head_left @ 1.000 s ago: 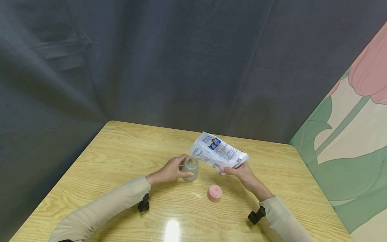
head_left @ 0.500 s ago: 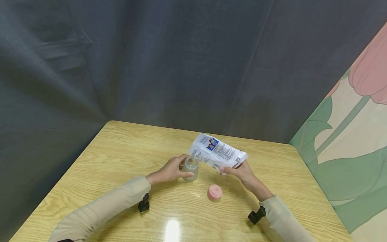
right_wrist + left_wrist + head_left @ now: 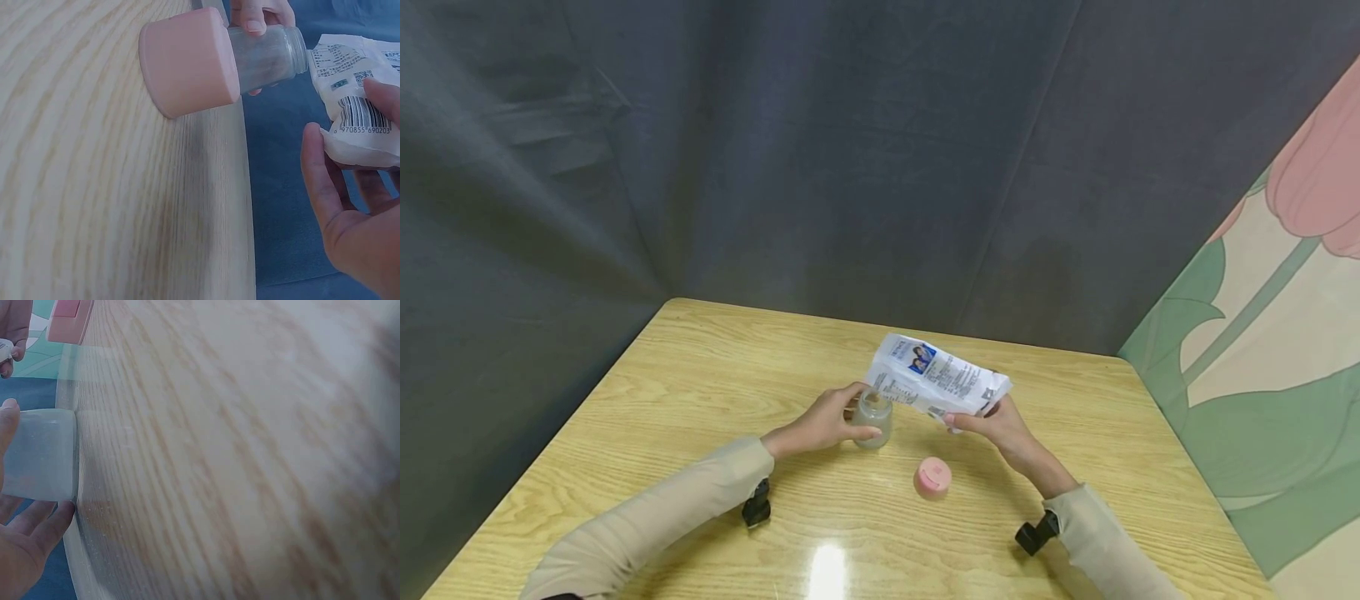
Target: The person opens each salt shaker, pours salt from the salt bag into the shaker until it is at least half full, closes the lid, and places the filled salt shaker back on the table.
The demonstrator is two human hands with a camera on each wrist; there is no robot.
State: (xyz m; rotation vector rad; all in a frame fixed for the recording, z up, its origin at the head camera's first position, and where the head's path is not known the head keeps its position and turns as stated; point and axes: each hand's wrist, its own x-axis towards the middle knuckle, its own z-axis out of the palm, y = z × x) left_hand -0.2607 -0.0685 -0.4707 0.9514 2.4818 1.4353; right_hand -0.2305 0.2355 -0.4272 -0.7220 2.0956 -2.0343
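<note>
White in the head view, the packet (image 3: 942, 377), gripped by the right hand (image 3: 1000, 429), tilts at the jar (image 3: 874, 429) the left hand (image 3: 823, 423) clasps; fine print illegible. Left wrist: jar cut off. Right wrist: we read barcode (image 3: 364, 114) "970855 690203", leading digit unclear.

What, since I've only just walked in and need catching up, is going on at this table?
Someone's left grip holds a lidless glass jar upright on the wooden table. Their right grip holds a white printed packet, tipped so one end sits right at the jar's mouth. It looks like pouring, though nothing can be seen coming out. A pink lid rests on the table near the jar.
</note>
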